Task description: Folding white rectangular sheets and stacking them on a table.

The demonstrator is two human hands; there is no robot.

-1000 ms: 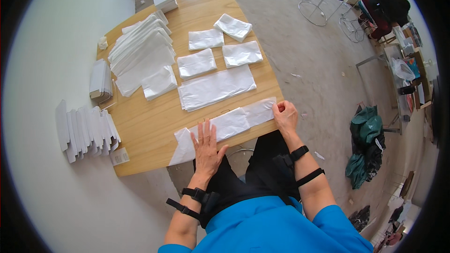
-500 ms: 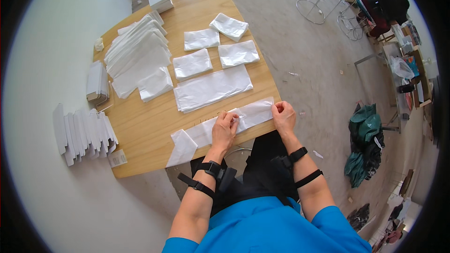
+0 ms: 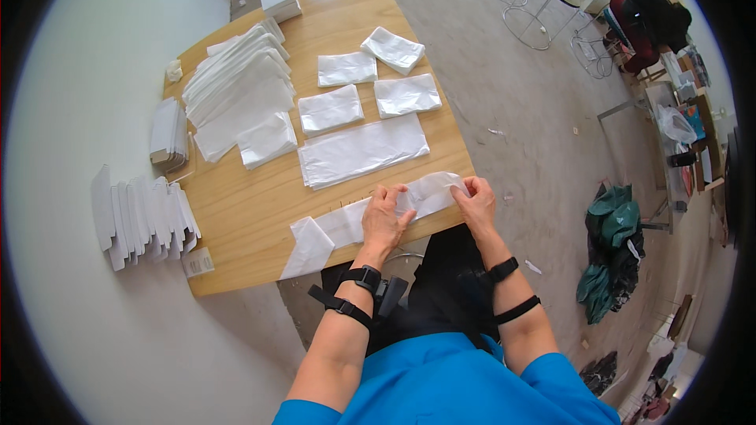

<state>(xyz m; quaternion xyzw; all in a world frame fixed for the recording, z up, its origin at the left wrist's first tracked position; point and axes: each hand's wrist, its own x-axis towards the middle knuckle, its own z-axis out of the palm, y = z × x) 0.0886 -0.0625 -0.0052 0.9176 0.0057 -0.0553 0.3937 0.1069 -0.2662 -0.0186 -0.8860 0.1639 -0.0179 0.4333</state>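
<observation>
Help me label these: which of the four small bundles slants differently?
The back-right bundle: in the picture, its right end dips; the others' rise.

White sheet, tan wood-grained table

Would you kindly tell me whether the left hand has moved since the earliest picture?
Yes, the left hand has moved rightward, toward the right hand, judged against the wooden table.

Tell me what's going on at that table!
A person is working on a long white strip along the near edge of the wooden table. Their right hand pinches its right end, and their left hand is at its middle. Beyond it lie folded white sheets, with a fanned pile farther left.
</observation>
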